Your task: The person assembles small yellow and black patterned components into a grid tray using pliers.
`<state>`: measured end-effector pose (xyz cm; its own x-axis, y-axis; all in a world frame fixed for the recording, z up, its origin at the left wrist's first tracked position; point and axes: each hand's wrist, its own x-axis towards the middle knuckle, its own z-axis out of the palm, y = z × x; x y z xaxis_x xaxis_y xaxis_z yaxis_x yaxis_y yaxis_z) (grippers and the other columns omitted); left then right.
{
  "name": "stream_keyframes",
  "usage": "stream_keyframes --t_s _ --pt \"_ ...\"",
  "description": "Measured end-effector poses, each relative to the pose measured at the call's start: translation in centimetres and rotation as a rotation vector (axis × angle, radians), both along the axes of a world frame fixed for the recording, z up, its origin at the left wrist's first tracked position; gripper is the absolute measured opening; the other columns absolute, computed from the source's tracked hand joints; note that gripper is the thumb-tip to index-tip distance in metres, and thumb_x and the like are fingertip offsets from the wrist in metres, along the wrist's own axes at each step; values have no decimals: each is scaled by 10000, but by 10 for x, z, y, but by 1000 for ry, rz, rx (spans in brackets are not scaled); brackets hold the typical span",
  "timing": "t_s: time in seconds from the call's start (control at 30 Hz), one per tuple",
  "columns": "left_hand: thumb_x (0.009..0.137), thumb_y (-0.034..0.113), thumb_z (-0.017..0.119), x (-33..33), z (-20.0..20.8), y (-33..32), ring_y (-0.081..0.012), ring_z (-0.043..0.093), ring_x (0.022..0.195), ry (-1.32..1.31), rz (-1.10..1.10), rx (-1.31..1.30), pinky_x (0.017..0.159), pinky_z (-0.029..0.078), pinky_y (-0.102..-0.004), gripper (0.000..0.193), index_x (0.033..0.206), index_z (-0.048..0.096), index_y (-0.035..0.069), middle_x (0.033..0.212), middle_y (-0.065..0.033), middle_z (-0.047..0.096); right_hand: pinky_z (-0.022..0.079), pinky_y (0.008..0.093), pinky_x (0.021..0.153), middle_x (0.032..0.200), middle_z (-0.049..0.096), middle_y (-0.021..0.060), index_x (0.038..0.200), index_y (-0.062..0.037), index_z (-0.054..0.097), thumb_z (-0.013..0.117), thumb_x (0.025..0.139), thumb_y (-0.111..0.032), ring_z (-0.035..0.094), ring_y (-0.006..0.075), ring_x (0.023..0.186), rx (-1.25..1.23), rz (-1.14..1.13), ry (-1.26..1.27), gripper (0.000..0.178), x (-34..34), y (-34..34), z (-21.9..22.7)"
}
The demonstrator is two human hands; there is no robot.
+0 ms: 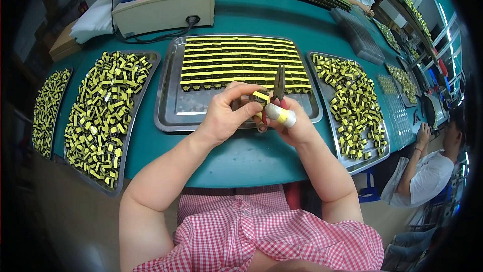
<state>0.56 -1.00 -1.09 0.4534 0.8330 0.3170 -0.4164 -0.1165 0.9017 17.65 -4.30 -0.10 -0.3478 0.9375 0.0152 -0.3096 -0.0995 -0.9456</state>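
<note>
Between the thumb and fingers of my left hand (225, 112) is a small transformer (261, 96) with a yellow-taped top and dark body. My right hand (300, 125) is closed round red-handled pliers (279, 85), their dark jaws pointing up and away from me, beside the transformer. White and yellow wrapping covers a finger of that hand. Both hands are over the near edge of a metal tray (176, 111), where tight rows of yellow-and-black transformers (241, 63) stand. My fingers partly hide the transformer and the plier handles.
Loose transformers fill a tray (123, 156) at left, another at far left, and a tray (370, 160) at right. Behind stands a beige machine (166, 13) with a black cable. Clear plastic trays (357, 35) lie at back right. Two other people sit on the right.
</note>
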Motion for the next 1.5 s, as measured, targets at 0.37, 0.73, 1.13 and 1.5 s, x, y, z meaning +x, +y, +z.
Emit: stream_keyframes --t_s 0.37,0.73,1.13,1.5 --pt "958 450 244 -9 10 5 -172 585 750 -37 -34 -278 639 499 -294 562 1245 347 -23 964 -136 545 427 259 639 829 582 46 933 -40 557 741 620 -56 540 143 717 829 -475 -852 363 -10 -6 10" --pt "935 535 200 -11 5 8 -157 550 857 -8 -116 -91 754 456 -265 644 1283 365 19 1047 -132 510 408 338 569 788 582 48 880 -67 555 713 476 -19 508 237 651 1195 -549 -1021 436 -20 -11 12" --pt "920 567 188 -12 7 6 -171 526 914 52 -202 -4 795 438 -282 687 1281 375 13 1052 -110 492 380 321 559 768 579 27 885 -63 556 686 475 2 491 219 621 1189 -513 -1024 435 -20 -13 15" --pt "901 598 156 -10 7 3 -163 510 915 66 -270 -83 799 432 -276 735 1283 366 6 1053 -107 484 389 333 552 752 561 40 858 -55 550 678 466 4 496 227 629 1185 -489 -1072 417 -21 -16 15"
